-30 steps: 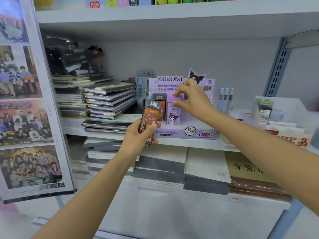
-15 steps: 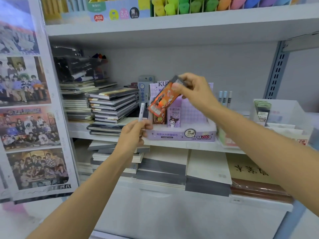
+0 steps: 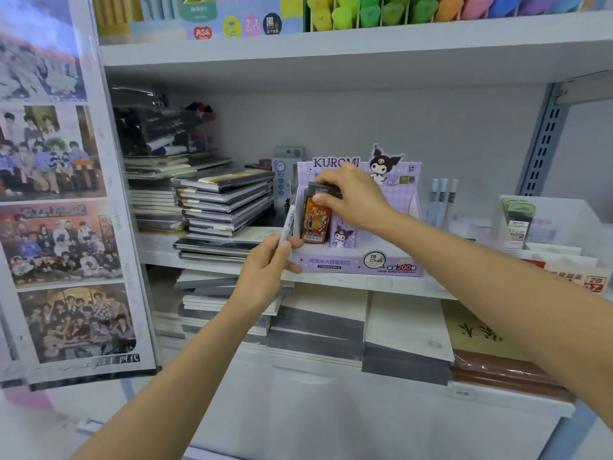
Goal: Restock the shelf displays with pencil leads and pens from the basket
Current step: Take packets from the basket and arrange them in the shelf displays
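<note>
Two hands meet at a white metal shelf [image 3: 381, 284]: left hand [image 3: 265, 272] curls round a slim white barcoded pen [image 3: 288, 224]; right hand [image 3: 353, 197] pinches the top of an orange-and-black pencil-lead pack [image 3: 315, 227], upright inside the purple cardboard Kuromi display box [image 3: 358, 264].

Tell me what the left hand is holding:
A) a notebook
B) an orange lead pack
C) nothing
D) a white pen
D: the left hand grips a white pen that points upward, while the right hand holds the orange lead pack in the purple Kuromi display.
</note>
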Available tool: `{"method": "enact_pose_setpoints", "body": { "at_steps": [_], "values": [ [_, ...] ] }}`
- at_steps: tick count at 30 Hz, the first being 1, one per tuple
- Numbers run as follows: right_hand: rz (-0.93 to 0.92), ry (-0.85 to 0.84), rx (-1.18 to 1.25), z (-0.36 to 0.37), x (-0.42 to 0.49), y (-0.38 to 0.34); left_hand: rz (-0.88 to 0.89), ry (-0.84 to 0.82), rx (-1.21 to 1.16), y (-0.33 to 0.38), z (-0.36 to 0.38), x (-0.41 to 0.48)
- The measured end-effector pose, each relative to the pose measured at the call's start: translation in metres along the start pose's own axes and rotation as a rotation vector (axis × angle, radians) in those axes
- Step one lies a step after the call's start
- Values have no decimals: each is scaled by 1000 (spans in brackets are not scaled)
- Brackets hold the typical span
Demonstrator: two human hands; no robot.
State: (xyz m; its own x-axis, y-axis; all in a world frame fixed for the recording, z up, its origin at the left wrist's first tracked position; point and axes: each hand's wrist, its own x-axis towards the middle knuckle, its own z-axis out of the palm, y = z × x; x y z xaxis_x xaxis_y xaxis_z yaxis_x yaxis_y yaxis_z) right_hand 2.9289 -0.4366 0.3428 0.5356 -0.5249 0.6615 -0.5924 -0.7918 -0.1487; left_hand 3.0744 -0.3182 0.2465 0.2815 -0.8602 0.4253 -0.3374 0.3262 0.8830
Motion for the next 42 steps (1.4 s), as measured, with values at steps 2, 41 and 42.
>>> {"method": "enact_pose_setpoints", "body": {
  "at_steps": [2,41,42],
  "values": [
    [-12,-68,-42,-6,4,5,7,0,3,-2,0,0],
    [348,-60,1000,-97,-112,40,107,41,-654,67,52,-2],
    [371,-112,1017,-97,-118,40,105,37,-674,70,59,-2]
  ]
}}
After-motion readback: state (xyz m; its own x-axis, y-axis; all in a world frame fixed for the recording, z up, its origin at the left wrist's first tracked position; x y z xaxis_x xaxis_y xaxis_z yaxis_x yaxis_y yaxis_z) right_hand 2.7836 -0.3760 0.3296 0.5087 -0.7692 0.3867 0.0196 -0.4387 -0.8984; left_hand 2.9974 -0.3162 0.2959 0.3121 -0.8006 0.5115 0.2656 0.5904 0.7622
